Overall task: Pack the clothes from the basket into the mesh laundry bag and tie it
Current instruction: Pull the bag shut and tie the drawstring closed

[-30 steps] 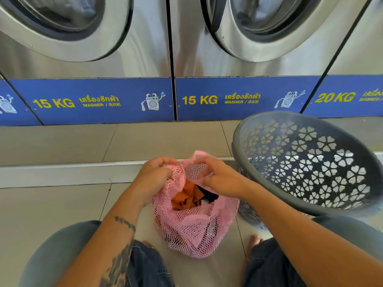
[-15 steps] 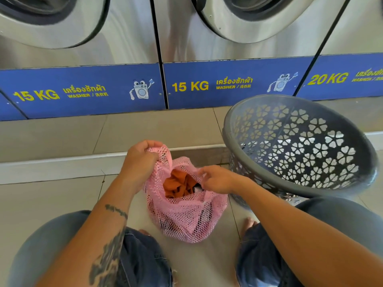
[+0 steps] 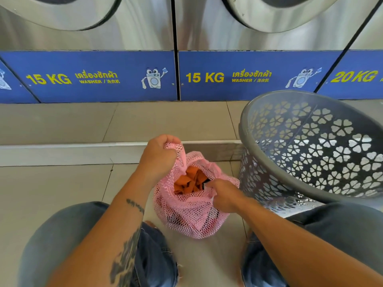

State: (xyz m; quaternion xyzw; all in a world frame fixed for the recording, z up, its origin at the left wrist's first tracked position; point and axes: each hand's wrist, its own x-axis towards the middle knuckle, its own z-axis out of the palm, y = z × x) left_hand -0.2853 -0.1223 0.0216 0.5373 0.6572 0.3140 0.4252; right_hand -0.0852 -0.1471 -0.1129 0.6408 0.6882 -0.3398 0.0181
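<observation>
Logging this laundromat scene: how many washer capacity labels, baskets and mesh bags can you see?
15 KG labels: 2
20 KG label: 1
Grey basket: 1
Pink mesh bag: 1
Total: 5

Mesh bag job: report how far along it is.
Done, apparently: orange clothes sit inside the pink mesh bag, and the tilted grey basket shows nothing in the part visible. In hand: the left hand grips the bunched far rim, lifted, while the right hand pinches the near rim. Left: the mouth is open; it needs drawing closed and tying.
</observation>
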